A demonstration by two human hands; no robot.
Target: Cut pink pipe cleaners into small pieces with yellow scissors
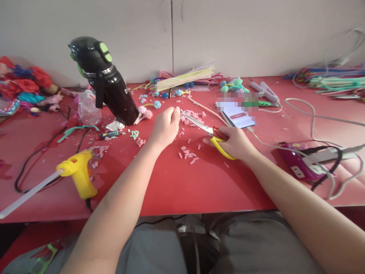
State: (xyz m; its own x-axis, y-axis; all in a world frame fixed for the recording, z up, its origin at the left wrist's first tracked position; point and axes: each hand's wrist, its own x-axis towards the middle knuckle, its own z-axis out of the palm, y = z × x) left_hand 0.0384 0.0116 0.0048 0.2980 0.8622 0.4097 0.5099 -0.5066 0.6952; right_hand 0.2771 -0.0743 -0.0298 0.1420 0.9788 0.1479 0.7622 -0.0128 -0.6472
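Note:
My right hand (235,142) is wrapped round the yellow handles of a pair of scissors (199,123). Their blades point left, with the tips close to my left hand (168,123). The fingers of my left hand are pinched together above the red table (176,190); what they hold, if anything, is too small to make out. Pink cut pieces (188,153) lie scattered below the blades, and more pink bits are heaped behind the scissor tips. Several pale green pieces (134,134) rest left of my left hand.
A black bottle (116,91) stands behind my left forearm. At the left lies a yellow glue gun (81,175). Pipe cleaners (185,78) are piled by the wall. A lit phone (238,115), a cable and a purple box (302,161) are on the right.

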